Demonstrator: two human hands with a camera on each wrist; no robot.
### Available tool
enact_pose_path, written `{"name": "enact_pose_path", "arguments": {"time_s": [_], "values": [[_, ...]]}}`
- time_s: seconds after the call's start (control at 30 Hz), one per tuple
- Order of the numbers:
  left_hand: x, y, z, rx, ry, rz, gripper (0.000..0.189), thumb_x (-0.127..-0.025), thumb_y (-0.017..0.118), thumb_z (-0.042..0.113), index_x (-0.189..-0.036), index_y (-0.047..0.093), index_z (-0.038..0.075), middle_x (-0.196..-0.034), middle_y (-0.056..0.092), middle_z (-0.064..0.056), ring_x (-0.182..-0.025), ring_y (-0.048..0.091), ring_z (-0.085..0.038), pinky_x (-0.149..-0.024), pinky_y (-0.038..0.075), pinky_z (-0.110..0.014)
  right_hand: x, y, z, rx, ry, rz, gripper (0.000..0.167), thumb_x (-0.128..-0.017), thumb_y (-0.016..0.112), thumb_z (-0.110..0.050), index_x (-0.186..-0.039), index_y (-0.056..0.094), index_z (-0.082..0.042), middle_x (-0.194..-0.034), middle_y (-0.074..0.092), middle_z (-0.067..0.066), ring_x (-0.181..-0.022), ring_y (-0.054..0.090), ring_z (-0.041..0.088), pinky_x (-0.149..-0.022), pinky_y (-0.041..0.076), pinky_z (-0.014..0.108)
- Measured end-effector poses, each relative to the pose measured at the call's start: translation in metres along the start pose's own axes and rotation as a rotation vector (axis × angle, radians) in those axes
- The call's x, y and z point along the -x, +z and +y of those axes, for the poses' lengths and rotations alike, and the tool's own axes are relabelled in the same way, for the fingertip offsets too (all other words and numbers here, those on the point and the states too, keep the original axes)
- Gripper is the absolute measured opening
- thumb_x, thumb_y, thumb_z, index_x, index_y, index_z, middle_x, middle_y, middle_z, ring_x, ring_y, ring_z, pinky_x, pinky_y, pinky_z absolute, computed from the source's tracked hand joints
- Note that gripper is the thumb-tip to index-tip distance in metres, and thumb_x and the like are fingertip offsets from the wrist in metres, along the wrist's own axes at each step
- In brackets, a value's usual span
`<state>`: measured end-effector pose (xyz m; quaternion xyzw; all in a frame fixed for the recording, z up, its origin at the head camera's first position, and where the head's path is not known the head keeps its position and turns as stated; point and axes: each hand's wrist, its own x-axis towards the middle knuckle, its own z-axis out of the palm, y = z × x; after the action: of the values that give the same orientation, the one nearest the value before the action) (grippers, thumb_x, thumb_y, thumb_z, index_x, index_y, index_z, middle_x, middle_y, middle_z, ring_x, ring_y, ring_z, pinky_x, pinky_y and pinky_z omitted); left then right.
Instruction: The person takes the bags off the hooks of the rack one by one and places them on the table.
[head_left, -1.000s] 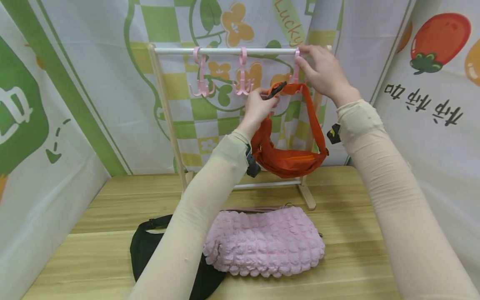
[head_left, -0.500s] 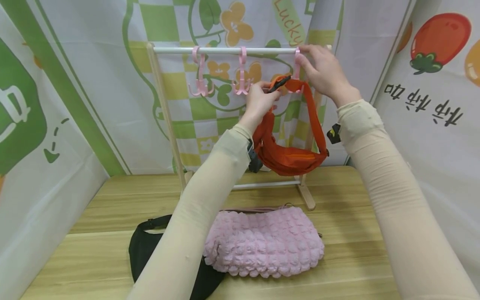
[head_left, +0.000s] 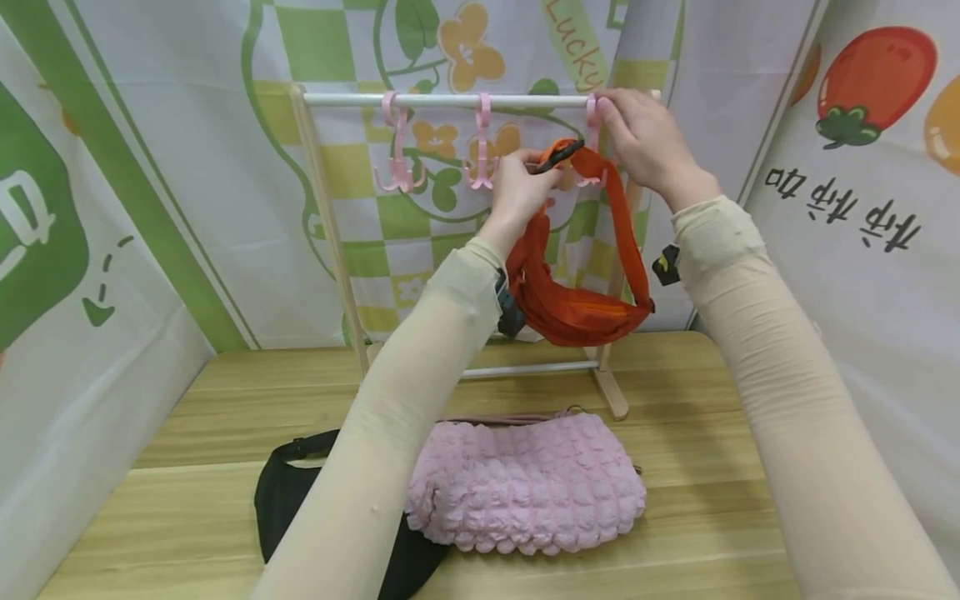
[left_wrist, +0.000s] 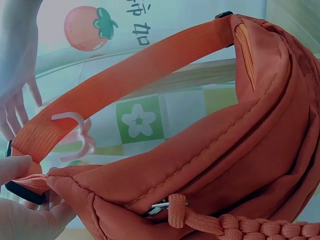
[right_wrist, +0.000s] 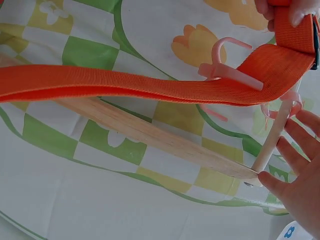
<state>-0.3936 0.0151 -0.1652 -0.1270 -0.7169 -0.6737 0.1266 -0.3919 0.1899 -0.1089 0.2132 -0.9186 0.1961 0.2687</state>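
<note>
My left hand point(head_left: 521, 193) pinches the strap of an orange waist bag point(head_left: 577, 315) beside its black buckle point(head_left: 561, 156). The bag hangs below in a loop, a braided pull point(left_wrist: 250, 226) on its zip. At the rail's right end, straight fingers of my right hand point(head_left: 651, 143) rest on the rail by the top of a pink hook point(head_left: 592, 123). That hook's lower prongs are next to the raised strap point(right_wrist: 150, 85). One prong crosses in front of the strap in the right wrist view; whether it bears any weight I cannot tell.
Two more pink hooks point(head_left: 483, 142) hang along the white rail point(head_left: 442, 101) of a wooden stand. A pink quilted bag point(head_left: 528, 487) lies on the wood table point(head_left: 697, 500), next to a black bag point(head_left: 288, 492) partly behind my left sleeve. Printed cloth walls surround the table.
My left hand has risen slightly, lifting the orange waist bag and bringing its strap up beside the right hook's prongs. The right hand has stayed at the rail.
</note>
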Motion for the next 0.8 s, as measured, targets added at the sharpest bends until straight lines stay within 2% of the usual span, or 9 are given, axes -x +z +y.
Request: {"name": "enact_pose_path", "arguments": {"time_s": [0.23,0.57,0.67,0.8], "values": [[-0.0007,0.0013,0.0055,-0.021,0.014,0.012,0.027,-0.086,0.067,0.008,-0.112,0.064,0.003,-0.098,0.068,-0.011,-0.086,0.067,-0.025,-0.067,0.058,-0.028,-0.0008,-0.0007,-0.0005,0.028,-0.009,0.0,0.055,-0.103,0.019,-0.043,-0.146,0.036,-0.013,-0.151,0.037,0.007,-0.141,0.03,0.025,-0.119,0.018,0.041],[0.0002,0.0002,-0.0005,-0.037,0.004,0.022,0.026,-0.085,0.068,0.006,-0.11,0.065,0.003,-0.1,0.069,-0.012,-0.084,0.067,-0.02,-0.067,0.058,-0.029,-0.0043,0.0009,0.0023,0.025,-0.002,-0.008,0.054,-0.103,0.019,-0.043,-0.147,0.035,-0.016,-0.152,0.034,0.005,-0.142,0.027,0.024,-0.119,0.017,0.042],[0.0004,-0.0008,-0.0002,-0.03,0.004,0.017,0.027,-0.085,0.068,0.007,-0.111,0.065,0.003,-0.101,0.069,-0.012,-0.083,0.067,-0.018,-0.067,0.058,-0.03,-0.0055,0.0003,0.0029,0.021,-0.01,0.0,0.054,-0.103,0.019,-0.043,-0.145,0.04,-0.017,-0.152,0.036,0.003,-0.142,0.028,0.024,-0.119,0.016,0.041],[0.0003,-0.0021,0.0015,-0.026,0.002,0.009,0.027,-0.085,0.068,0.007,-0.111,0.064,0.003,-0.102,0.068,-0.012,-0.085,0.067,-0.02,-0.068,0.059,-0.03,-0.0073,-0.0014,0.0027,0.016,-0.027,0.022,0.055,-0.102,0.018,-0.044,-0.13,0.056,-0.015,-0.146,0.045,0.002,-0.138,0.035,0.024,-0.118,0.02,0.041]]}}
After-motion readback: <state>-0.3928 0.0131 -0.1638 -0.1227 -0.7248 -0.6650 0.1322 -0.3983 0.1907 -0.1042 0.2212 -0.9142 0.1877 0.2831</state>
